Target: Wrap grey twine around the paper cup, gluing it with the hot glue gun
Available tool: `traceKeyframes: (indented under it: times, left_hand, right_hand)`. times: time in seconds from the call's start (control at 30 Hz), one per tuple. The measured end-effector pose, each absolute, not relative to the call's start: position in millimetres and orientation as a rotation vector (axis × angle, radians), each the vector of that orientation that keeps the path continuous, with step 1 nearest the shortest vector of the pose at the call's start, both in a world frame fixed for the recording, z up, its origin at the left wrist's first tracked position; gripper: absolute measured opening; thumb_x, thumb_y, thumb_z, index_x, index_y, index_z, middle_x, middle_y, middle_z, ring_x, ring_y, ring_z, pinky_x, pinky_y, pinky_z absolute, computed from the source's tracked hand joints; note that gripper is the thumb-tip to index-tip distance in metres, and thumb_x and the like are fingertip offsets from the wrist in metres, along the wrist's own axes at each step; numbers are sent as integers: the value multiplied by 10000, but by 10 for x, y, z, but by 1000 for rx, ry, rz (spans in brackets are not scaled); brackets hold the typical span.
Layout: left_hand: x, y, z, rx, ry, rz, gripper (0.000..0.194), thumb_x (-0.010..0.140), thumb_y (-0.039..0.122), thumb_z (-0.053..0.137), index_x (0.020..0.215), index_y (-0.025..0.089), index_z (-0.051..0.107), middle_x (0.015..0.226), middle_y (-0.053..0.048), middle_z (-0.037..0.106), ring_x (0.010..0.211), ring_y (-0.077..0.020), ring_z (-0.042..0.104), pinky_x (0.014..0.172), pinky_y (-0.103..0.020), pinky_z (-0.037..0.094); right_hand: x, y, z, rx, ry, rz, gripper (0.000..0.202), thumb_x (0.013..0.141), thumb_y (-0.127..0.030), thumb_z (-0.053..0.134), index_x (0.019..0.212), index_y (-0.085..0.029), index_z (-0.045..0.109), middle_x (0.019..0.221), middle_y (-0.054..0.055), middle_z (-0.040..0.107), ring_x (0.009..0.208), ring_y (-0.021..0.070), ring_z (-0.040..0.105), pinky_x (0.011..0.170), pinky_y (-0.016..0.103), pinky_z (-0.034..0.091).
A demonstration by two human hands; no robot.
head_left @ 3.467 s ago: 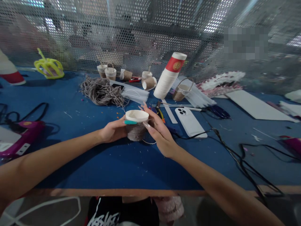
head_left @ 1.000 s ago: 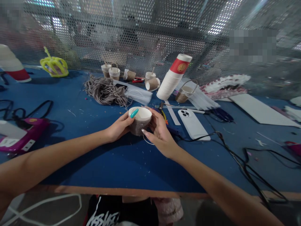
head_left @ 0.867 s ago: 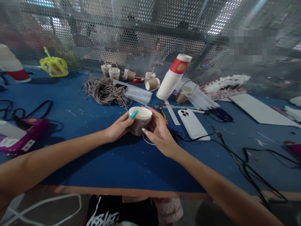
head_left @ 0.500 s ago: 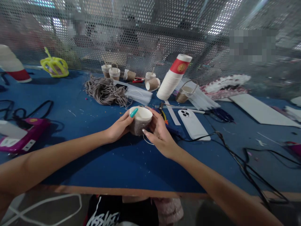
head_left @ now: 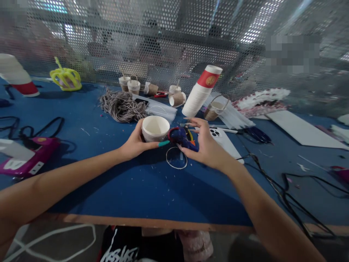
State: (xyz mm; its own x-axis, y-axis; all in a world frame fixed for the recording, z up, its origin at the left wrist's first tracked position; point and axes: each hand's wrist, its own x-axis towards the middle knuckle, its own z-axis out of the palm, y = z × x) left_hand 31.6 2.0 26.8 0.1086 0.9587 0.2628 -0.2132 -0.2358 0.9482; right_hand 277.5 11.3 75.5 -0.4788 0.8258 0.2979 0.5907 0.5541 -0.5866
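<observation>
My left hand point(head_left: 137, 142) is wrapped round a white paper cup point(head_left: 155, 129), whose open rim faces up. Its thumb, with a long teal nail, lies across the front. To the right, my right hand point(head_left: 203, 145) reaches round a dark blue glue gun point(head_left: 178, 135) with yellow and orange parts. The right fingers are spread above the glue gun and the thumb is below; no closed grip shows. A thin pale loop of cord point(head_left: 176, 168) lies on the table between the hands. The grey wrapping seen round the cup's lower part is now mostly hidden.
Behind the hands lie a grey yarn bundle point(head_left: 122, 106), small wrapped cups point(head_left: 133, 87) and a leaning stack of paper cups point(head_left: 200, 92). A white phone point(head_left: 226, 145) and black cables point(head_left: 283, 193) are on the right; a purple power strip point(head_left: 32, 154) is on the left.
My right hand has let go of the cup and moved right to the glue gun. My left hand has shifted the cup slightly left and up, and its thumb has come down from the rim.
</observation>
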Motion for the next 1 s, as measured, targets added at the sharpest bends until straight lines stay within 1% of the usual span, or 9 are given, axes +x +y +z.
traceKeyframes:
  times: [0.07, 0.13, 0.23, 0.3, 0.47, 0.63, 0.8, 0.93, 1.0]
  left_hand:
    - [308, 52, 263, 1274, 839, 1396, 781, 544, 343, 902, 1190, 239, 477, 1251, -88, 570, 1262, -330, 509, 1123, -510, 396]
    - [301, 72, 258, 1239, 855, 1391, 755, 540, 346, 897, 1147, 237, 462, 1203, -86, 576, 1220, -321, 526, 1084, -504, 423]
    - [290, 91, 246, 1199, 881, 1385, 727, 545, 370, 885, 1113, 233, 454, 1150, -75, 584, 1175, -307, 542, 1052, -490, 441]
    - [280, 101, 232, 1194, 870, 1384, 710, 569, 395, 870, 1130, 238, 465, 1151, -67, 595, 1171, -298, 546, 1056, -475, 439]
    - [250, 118, 189, 1201, 859, 1344, 665, 657, 474, 815, 1201, 264, 496, 1188, -56, 614, 1183, -291, 542, 1057, -442, 424]
    - [249, 125, 177, 1182, 846, 1335, 645, 677, 506, 800, 1204, 270, 513, 1209, -50, 611, 1205, -288, 530, 1073, -435, 409]
    - [266, 133, 185, 1176, 820, 1325, 651, 650, 417, 835, 1179, 261, 490, 1209, -51, 598, 1228, -286, 523, 1092, -450, 411]
    - [265, 138, 183, 1219, 822, 1324, 648, 654, 376, 842, 1166, 266, 462, 1186, -45, 592, 1208, -277, 538, 1082, -460, 432]
    - [264, 143, 175, 1228, 817, 1331, 661, 648, 356, 852, 1166, 270, 451, 1181, -42, 593, 1220, -281, 536, 1091, -473, 432]
  right_hand:
    - [2918, 201, 835, -1379, -2323, 501, 871, 678, -581, 796, 1364, -209, 409, 1407, 184, 423, 1253, 402, 538, 1072, 615, 461]
    - [2999, 241, 883, -1566, -2401, 499, 767, 633, -637, 795, 1203, -217, 499, 1223, 151, 514, 1058, 376, 610, 921, 606, 542]
    - [2985, 207, 904, -1640, -2509, 498, 629, 584, -582, 829, 1019, -235, 536, 1059, 110, 537, 887, 335, 618, 787, 558, 564]
    - [2913, 156, 903, -1606, -2574, 460, 529, 609, -497, 813, 975, -238, 533, 1040, 105, 531, 841, 317, 618, 751, 524, 557]
    - [2742, 93, 885, -1741, -2660, 246, 242, 776, -271, 568, 996, -181, 521, 1075, 150, 527, 713, 255, 616, 651, 432, 520]
    - [2742, 149, 846, -1702, -2584, 201, 189, 762, -275, 554, 930, -196, 518, 1029, 134, 547, 669, 235, 593, 628, 414, 498]
    - [2827, 229, 923, -1597, -2267, 305, 87, 732, -280, 553, 792, -226, 522, 911, 105, 599, 768, 269, 601, 720, 444, 508]
    - [2937, 252, 1049, -1506, -1843, 768, 160, 702, -337, 592, 610, -228, 521, 529, 12, 524, 499, 174, 509, 482, 323, 423]
    - [2978, 220, 1101, -1400, -1632, 1010, 198, 684, -384, 646, 621, -218, 558, 476, -10, 518, 405, 135, 461, 389, 284, 350]
